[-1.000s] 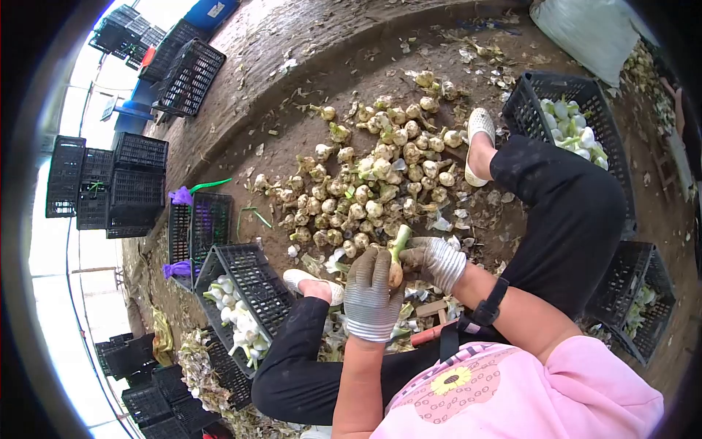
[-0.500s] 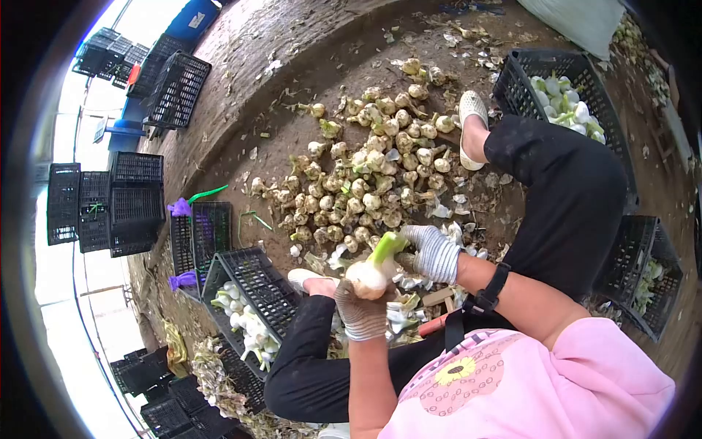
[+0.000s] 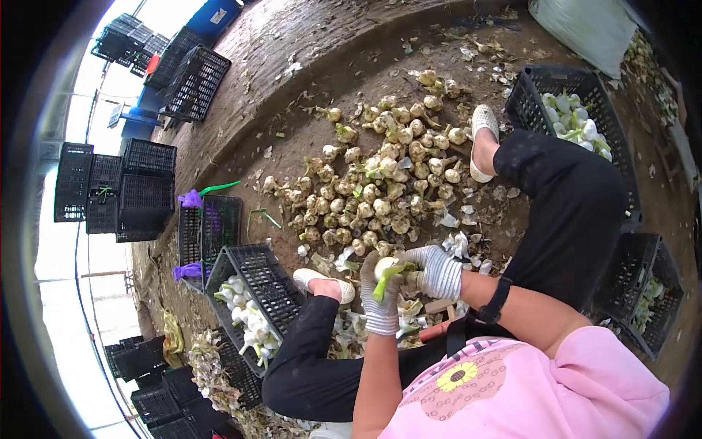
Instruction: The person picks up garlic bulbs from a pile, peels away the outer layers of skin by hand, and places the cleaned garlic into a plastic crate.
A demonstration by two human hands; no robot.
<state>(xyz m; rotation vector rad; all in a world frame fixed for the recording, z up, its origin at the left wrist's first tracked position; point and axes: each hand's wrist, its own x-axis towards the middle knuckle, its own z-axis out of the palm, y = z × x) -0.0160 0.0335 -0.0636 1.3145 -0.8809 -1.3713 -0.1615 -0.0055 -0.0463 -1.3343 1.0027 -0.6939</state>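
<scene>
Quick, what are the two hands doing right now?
Left hand: closed around the white garlic bulb with a green stalk.
Right hand: closed, fingers gripping the same bulb.

A: Place type?
B: Outdoor farm sorting yard. Bare dirt ground (image 3: 307, 88), big heap of unpeeled garlic bulbs (image 3: 380, 183) lying straight on it, husk scraps all around.
A: Other cues?
B: Black plastic crates (image 3: 117, 186) stacked far left, more crates (image 3: 252, 293) near left and (image 3: 578, 110) right holding cleaned white bulbs. White sack (image 3: 585, 25) far right, daylight at left edge.
</scene>
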